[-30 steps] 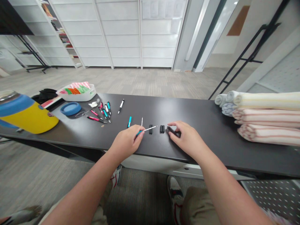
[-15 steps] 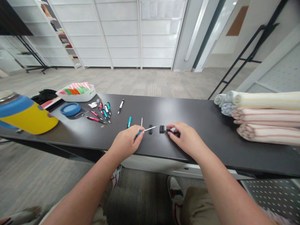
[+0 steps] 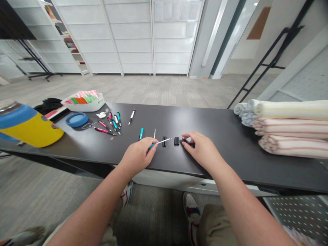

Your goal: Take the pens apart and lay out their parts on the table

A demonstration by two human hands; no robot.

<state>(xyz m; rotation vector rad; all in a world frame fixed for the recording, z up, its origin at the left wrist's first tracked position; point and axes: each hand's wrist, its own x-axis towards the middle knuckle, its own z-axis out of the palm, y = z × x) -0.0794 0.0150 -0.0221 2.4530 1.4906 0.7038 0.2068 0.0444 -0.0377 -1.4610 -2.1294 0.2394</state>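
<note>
Head view | left hand [image 3: 139, 149]: palm-down, clamped on teal pen [image 3: 152, 145] | right hand [image 3: 201, 147]: curled around black piece [image 3: 185, 140], grip unclear

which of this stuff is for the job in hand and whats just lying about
Likely in the job:
teal pen barrel and white refill, in the left hand
black part at the right hand
black pen parts between the hands
loose teal barrel, loose white refill
possibly the clustered pens

Likely lying about:
yellow flask
blue lid
white basket
rolled towels

L hand [image 3: 139, 150] holds blue pen [image 3: 152, 145] w/ white rod [image 3: 163, 140], R hand [image 3: 201, 147] nr blk pcs [image 3: 175, 141].
</note>
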